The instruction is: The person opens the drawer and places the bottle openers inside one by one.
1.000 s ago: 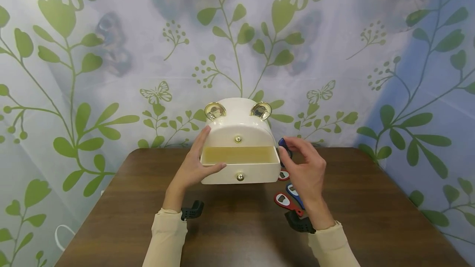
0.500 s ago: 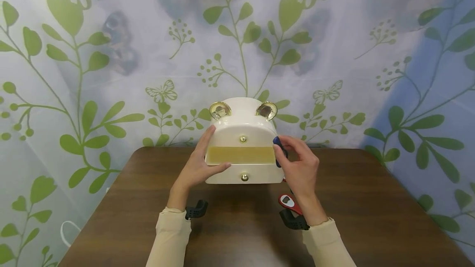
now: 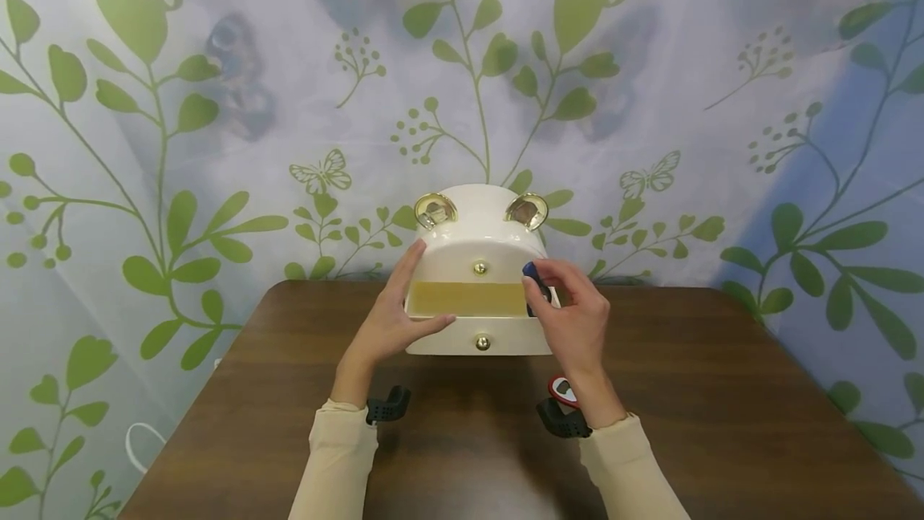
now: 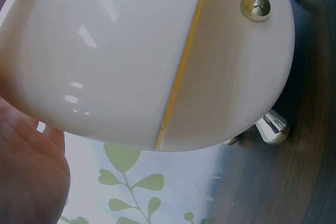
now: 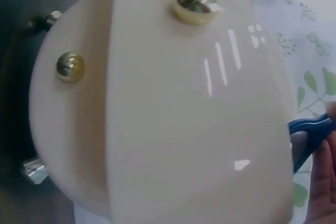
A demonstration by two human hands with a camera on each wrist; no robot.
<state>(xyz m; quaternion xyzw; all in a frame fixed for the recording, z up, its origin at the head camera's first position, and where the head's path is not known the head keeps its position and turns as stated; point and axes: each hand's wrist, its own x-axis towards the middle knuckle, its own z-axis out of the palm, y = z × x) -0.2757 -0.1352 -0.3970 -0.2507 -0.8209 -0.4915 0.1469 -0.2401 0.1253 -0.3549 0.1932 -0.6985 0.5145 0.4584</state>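
A white cabinet (image 3: 479, 215) with gold ears stands on the table, its middle drawer (image 3: 440, 337) pulled out and showing a yellowish inside. My left hand (image 3: 386, 323) lies spread along the left side, its thumb reaching across the drawer's front rim and its fingers up beside the cabinet. Between thumb and fingers of my right hand (image 3: 577, 323) is a blue bottle opener (image 3: 531, 273), held upright over the drawer's right end. The right wrist view catches this blue opener (image 5: 310, 135) past the drawer's edge. Below that hand, a red bottle opener (image 3: 561, 390) lies on the table, partly covered.
The brown wooden table (image 3: 462, 456) carries the cabinet near its back edge. Behind hangs a leaf-and-butterfly patterned cloth (image 3: 289, 62). A lower drawer's gold knob (image 4: 256, 7) and a metal foot (image 4: 274, 127) show beneath the pulled-out drawer.
My right hand has carried the blue bottle opener leftward, from beside the drawer to over its right end. My left hand keeps its place on the cabinet, while the head view has shifted slightly.
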